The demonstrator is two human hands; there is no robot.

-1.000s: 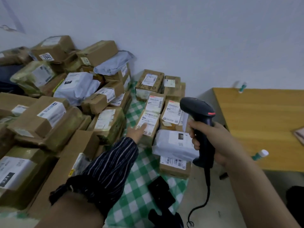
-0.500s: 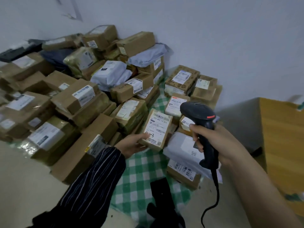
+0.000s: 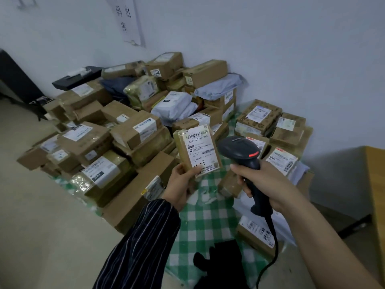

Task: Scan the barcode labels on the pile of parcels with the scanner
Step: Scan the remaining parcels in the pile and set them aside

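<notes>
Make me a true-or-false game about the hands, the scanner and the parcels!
1. The left hand holds up a small brown parcel with its white label showing. True.
2. The scanner is lying on the floor. False: the right hand grips its handle, beside the held parcel.
3. A black cord hangs from the bottom of the scanner's handle. True.
4. The cloth under the parcels is red with dots. False: it is checked green and white.
</notes>
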